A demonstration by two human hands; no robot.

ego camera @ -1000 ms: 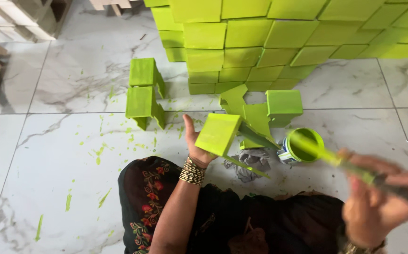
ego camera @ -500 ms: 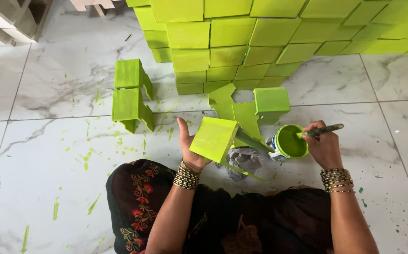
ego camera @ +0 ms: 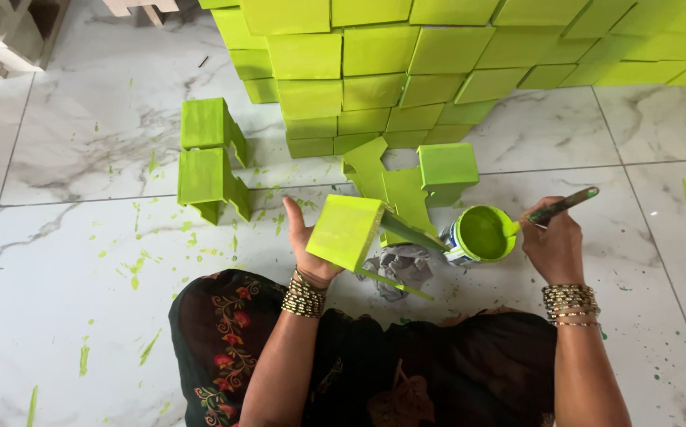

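My left hand (ego camera: 305, 247) holds up a small wooden stool painted lime green (ego camera: 352, 232), tilted with its flat top facing me. My right hand (ego camera: 552, 245) grips a paintbrush (ego camera: 558, 206) whose bristle end dips into an open can of green paint (ego camera: 480, 235) standing on the marble floor. A crumpled grey rag (ego camera: 401, 266) lies on the floor just below the stool and next to the can. Both wrists wear stacked bangles.
A tall pile of green painted stools (ego camera: 438, 55) fills the back. Two more green stools (ego camera: 207, 162) stand at the left, and others (ego camera: 414, 178) lie right behind the can. Unpainted wooden pieces (ego camera: 7, 32) sit at the far left. Green drips speckle the white floor.
My right hand swung in from the lower right and brought the brush to the paint can. The left hand keeps holding the stool in about the same place.
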